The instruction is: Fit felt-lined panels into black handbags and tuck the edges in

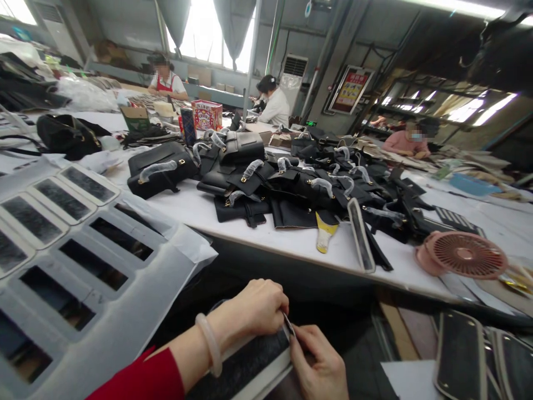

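My left hand (254,308), below a pale bangle (208,344) and a red sleeve, is curled closed at the far end of a dark panel with a whitish border (266,373). My right hand (318,364) pinches the same panel at its corner, thumb and fingers closed on the edge. A thin dark strip or flap stands up between the two hands; I cannot make out whether it is part of the panel. The panel is held low in front of the table edge, its near part cut off by the frame.
Black handbags (241,172) with wrapped handles cover the white table (170,208). A yellow scraper-shaped piece (325,230), a pale-bordered panel (361,236) and a pink fan (462,254) lie near its edge. Framed panels (62,200) rest left; more panels (460,350) right. Several people work behind.
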The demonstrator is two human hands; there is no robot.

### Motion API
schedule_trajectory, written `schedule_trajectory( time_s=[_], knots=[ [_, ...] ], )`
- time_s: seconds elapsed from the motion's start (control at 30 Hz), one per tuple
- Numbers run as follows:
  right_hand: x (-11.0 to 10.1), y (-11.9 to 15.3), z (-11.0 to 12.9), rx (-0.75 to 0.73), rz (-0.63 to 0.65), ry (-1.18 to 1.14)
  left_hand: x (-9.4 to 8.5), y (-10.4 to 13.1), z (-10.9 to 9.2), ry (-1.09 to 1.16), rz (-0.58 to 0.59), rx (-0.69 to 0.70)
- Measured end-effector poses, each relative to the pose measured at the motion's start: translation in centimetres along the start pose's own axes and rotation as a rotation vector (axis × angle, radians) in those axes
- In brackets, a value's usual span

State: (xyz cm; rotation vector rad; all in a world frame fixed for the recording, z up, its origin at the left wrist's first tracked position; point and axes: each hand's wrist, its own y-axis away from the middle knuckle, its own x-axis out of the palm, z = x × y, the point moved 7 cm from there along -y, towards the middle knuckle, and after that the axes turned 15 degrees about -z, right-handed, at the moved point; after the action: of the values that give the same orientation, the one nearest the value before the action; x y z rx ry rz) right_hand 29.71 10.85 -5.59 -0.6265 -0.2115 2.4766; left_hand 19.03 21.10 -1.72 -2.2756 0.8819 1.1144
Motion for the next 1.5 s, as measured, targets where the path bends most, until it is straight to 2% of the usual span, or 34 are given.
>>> schedule_trajectory(
  time_s=[0.13, 0.37, 0.5, 0.6, 0.67, 0.77, 0.9, 1.0, 1.1, 1.17, 1.23, 1.3, 1.4, 1.47, 1.5],
  knots=[
    [0.1, 0.2, 0.1, -0.099, 0.003, 0.085, 0.3, 0.2, 0.8, 0.091, -0.028, 0.018],
    [0.0, 0.8, 0.5, -0.337, -0.019, 0.205, 1.2, -0.2, 1.3, 0.264, -0.019, 0.144],
    [0.6, 1.1, 1.1, -0.520, 0.084, 0.384, 1.2, -0.1, 1.4, 0.285, -0.035, 0.178],
    [1.2, 1.5, 1.9, -0.734, 0.190, 0.544, 1.1, 0.1, 1.2, 0.274, -0.060, 0.194],
    [1.6, 1.7, 2.5, -0.872, 0.217, 0.638, 0.9, 0.2, 1.0, 0.257, -0.071, 0.206],
    [2.2, 1.7, 3.3, -0.964, 0.250, 0.730, 0.6, 0.3, 0.8, 0.238, -0.072, 0.214],
    [3.6, 2.1, 3.8, -0.965, 0.345, 0.810, 0.6, 0.1, 0.8, 0.227, -0.072, 0.223],
    [4.1, 2.0, 3.3, -0.804, 0.290, 0.880, 0.4, 0.2, 0.0, 0.208, -0.077, 0.253],
    [5.0, 2.4, 1.5, -0.634, 0.254, 0.835, 0.0, 1.0, -1.2, 0.157, -0.099, 0.293],
    [5.7, 2.6, 0.4, -0.611, 0.162, 0.810, -0.5, 1.7, -1.7, 0.085, -0.151, 0.300],
    [6.1, 2.5, -0.8, -0.575, -0.002, 0.843, -0.8, 2.4, -2.0, -0.029, -0.199, 0.330],
    [6.4, 2.2, -1.6, -0.574, -0.090, 0.840, -0.5, 3.2, -2.4, -0.177, -0.197, 0.432],
    [6.2, 1.9, -1.3, -0.749, -0.047, 0.702, -0.2, 3.9, -2.6, -0.373, -0.264, 0.598],
    [4.2, 1.2, -0.6, -0.814, 0.023, 0.580, -0.1, 4.2, -2.6, -0.451, -0.377, 0.741],
    [2.6, 0.6, -0.3, -0.787, 0.058, 0.526, 0.0, 4.4, -2.6, -0.469, -0.435, 0.822]
  ],
)
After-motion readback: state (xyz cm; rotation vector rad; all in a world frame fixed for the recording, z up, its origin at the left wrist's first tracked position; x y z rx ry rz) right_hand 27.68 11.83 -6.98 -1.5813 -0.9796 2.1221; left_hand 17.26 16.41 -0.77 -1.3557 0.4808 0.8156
